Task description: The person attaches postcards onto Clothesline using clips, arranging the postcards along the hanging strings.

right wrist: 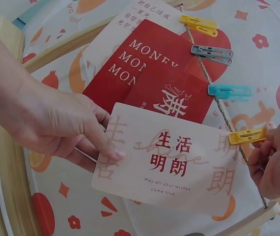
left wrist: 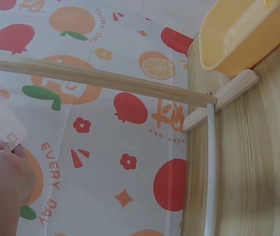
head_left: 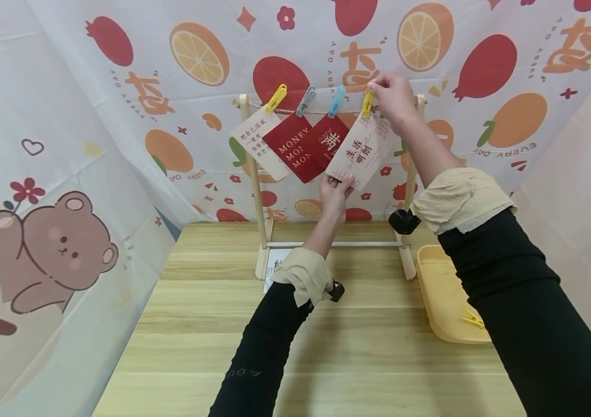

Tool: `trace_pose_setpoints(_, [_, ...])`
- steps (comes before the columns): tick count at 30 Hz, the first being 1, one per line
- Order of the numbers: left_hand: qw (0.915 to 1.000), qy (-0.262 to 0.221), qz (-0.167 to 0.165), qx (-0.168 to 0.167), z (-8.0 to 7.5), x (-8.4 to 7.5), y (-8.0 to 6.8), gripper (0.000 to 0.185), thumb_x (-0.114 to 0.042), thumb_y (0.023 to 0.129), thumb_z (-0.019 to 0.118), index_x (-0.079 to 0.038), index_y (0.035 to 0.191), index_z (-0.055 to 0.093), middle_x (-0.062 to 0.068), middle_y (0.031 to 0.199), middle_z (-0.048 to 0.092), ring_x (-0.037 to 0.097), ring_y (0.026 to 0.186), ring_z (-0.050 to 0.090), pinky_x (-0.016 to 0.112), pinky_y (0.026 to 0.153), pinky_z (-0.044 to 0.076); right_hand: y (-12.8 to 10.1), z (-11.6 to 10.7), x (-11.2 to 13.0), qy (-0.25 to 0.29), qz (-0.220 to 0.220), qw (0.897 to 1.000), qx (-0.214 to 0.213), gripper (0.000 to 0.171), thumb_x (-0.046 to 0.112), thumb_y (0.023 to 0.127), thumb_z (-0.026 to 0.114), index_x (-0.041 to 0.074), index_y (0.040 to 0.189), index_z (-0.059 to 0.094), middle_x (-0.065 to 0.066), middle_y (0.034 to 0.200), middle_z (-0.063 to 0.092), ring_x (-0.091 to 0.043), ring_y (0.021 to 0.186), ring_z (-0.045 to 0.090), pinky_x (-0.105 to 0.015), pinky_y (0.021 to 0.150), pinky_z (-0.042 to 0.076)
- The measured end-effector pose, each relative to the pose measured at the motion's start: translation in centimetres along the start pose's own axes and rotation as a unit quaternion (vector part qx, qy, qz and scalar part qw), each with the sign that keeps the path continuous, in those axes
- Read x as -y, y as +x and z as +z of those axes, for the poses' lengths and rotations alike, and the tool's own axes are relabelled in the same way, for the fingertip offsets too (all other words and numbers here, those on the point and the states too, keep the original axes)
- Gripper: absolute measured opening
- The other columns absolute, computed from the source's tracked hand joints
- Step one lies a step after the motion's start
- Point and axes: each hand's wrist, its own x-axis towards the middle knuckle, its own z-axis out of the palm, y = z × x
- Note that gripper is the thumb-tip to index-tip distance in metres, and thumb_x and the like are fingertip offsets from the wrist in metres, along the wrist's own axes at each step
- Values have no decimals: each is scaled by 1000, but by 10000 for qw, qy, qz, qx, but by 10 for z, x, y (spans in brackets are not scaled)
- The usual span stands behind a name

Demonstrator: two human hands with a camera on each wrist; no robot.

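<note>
My left hand pinches the lower end of a pale pink card with dark red characters, thumb on its printed face. At the card's upper end, my right hand pinches a yellow clothespin between thumb and fingers; its jaws lie over the card's edge at the twine. Beside it hang two red cards, one under a grey clothespin and one under a blue clothespin. A white card hangs farthest left from another yellow clothespin.
The twine runs across a wooden stand with a white lower rod. On the right, a yellow tray holds yellow clothespins. A printed card lies on the wooden table behind the left sleeve. A fruit-patterned cloth hangs behind.
</note>
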Motion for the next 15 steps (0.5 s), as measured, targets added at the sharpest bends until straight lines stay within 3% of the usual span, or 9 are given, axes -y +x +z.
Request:
trace_pose_setpoints(4, [10000, -35, 29, -53, 1, 2, 0, 35, 8, 84, 60, 0, 116, 49, 13, 105, 60, 22, 94, 60, 32, 81, 51, -2, -1, -1, 285, -89, 9994, 179, 32, 26, 96, 48, 6, 120, 54, 2, 93, 47, -7, 57, 39, -15, 47, 39])
trace_pose_setpoints(7, [9999, 20, 54, -119, 2, 7, -2, 31, 7, 84, 60, 0, 112, 48, 11, 101, 60, 20, 92, 59, 32, 83, 50, -5, -3, -3, 313, -160, 9991, 238, 40, 30, 95, 49, 8, 128, 50, -2, 105, 50, -8, 54, 42, -16, 47, 43])
trace_pose_setpoints(11, [9993, 285, -82, -207, -3, 21, -8, 24, 7, 83, 62, -4, 98, 47, 6, 91, 57, 15, 83, 57, 36, 87, 47, -15, -9, -8, -104, -382, 9991, -151, 45, 34, 94, 50, 13, 133, 46, -1, 123, 49, -8, 60, 48, -16, 54, 47])
trace_pose_setpoints(15, [9945, 834, -597, -202, -17, 44, -21, 24, 4, 83, 63, -7, 93, 45, 3, 88, 53, 13, 81, 54, 36, 91, 45, -32, -19, -26, -236, -876, 9941, -602, 32, 28, 94, 49, 10, 121, 54, -5, 108, 55, -11, 63, 50, -17, 55, 46])
